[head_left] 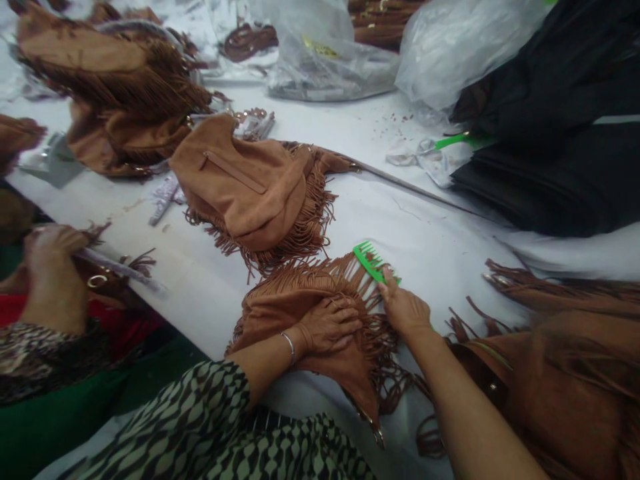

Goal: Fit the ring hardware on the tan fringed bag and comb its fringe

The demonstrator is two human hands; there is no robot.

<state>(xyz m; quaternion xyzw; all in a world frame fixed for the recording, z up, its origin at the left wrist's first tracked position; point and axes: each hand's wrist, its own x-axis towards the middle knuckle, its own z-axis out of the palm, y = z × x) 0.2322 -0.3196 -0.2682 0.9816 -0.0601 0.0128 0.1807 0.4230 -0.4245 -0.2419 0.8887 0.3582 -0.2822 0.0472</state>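
Note:
A brown fringed bag [295,293] lies on the white table in front of me. My left hand [333,325] rests flat on it with the fingers stretched out, a bracelet at the wrist. In my right hand [404,307] is a green comb [370,261], gripped by its near end. Its teeth are at the outer ends of the fringe strands, which fan out to the right and away from the bag. Metal hardware shows at the bag's near corner.
Another fringed bag [250,187] lies just beyond, with more piled at the far left. At right are brown bags [565,373] and black material [550,173]. Plastic bags [330,60] stand at the back. A co-worker's hand [53,253] works at the left edge.

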